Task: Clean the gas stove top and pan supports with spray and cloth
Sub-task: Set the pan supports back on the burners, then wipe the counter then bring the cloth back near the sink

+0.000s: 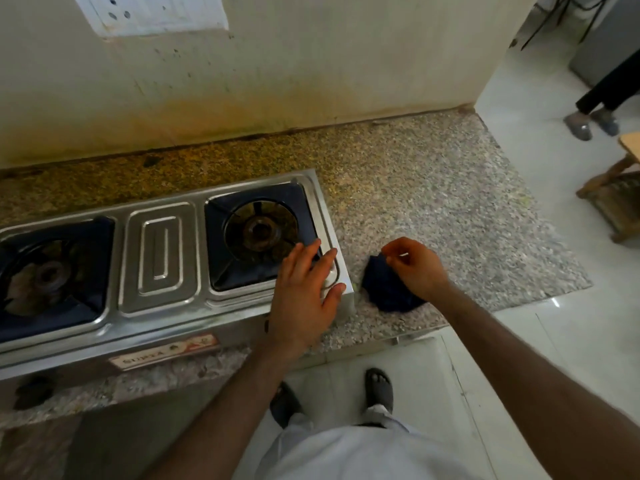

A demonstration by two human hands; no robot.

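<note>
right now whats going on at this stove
A person is at a two-burner stainless steel gas stove on a speckled granite counter. The left hand lies flat on the stove's right end, beside the right burner. The right hand pinches a crumpled dark blue cloth lying on the counter.

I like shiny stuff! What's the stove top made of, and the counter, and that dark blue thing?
The stove top looks like brushed stainless steel: silvery, with soft reflections along its pressed ridges. The counter looks like polished granite, or a similar stone: speckled grey and pink grains. The dark blue thing looks like soft cloth: it lies crumpled in folds.
</note>
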